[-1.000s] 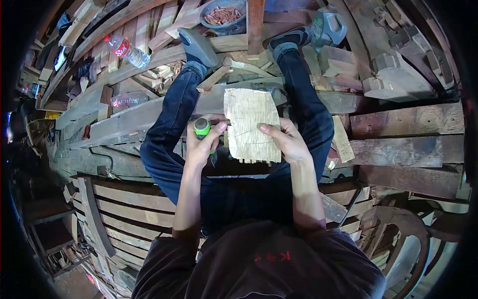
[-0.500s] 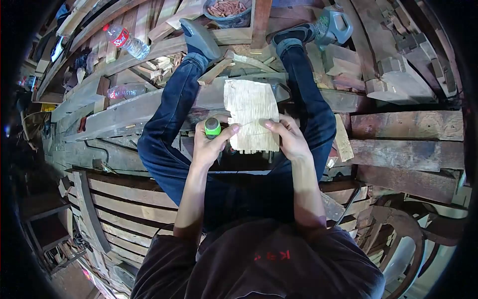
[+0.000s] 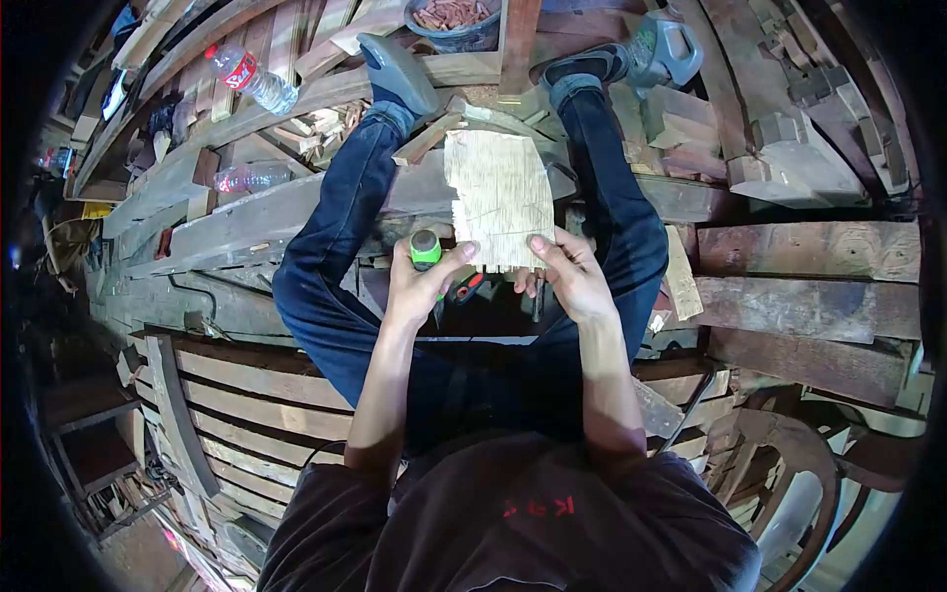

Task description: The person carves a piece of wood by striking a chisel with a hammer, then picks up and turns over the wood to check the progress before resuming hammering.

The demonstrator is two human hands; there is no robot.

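Between my two hands is a thin, pale wooden board with jagged left and lower edges and a dark line across its grain. My left hand pinches its lower left corner under the thumb. That same hand grips a tool with a bright green handle and dark end cap; a dark narrow end shows below the fingers. At the lower right corner, my right hand presses its thumb on the face, fingers curled behind. Beneath the board, between my legs, lies a red-and-black-handled tool.
Wooden beams lie to the right, and a slatted wooden piece to the left. A bucket of small wood pieces stands ahead. Plastic bottles, a jug and wood scraps surround my feet.
The board has moved up and away from my body, and both hands now hold it nearer its lower edge. The red-and-black-handled tool beneath has come into view.
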